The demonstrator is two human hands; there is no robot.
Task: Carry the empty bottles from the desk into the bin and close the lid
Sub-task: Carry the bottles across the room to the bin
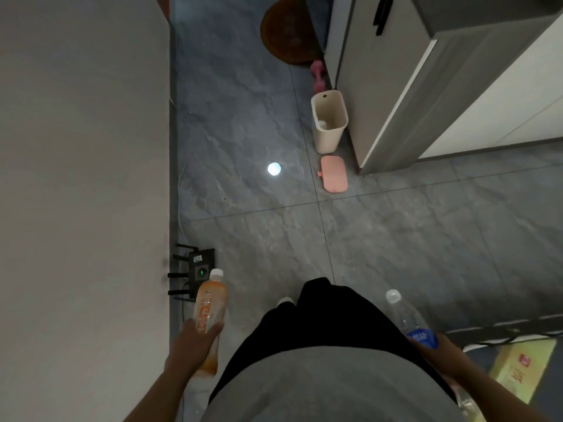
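Note:
My left hand grips an orange-labelled bottle with a white cap, low at my left side. On the other side, my right hand holds a clear bottle with a blue label. A cream bin stands open on the floor ahead, against a cabinet, with some white rubbish inside. Its pink lid lies flat on the tiles just in front of the bin. Both hands are far from the bin.
A white wall runs along my left. A black router with antennas sits on the floor by the wall. Grey cabinet at right, pink dumbbell and brown mat behind the bin, a yellow box at lower right.

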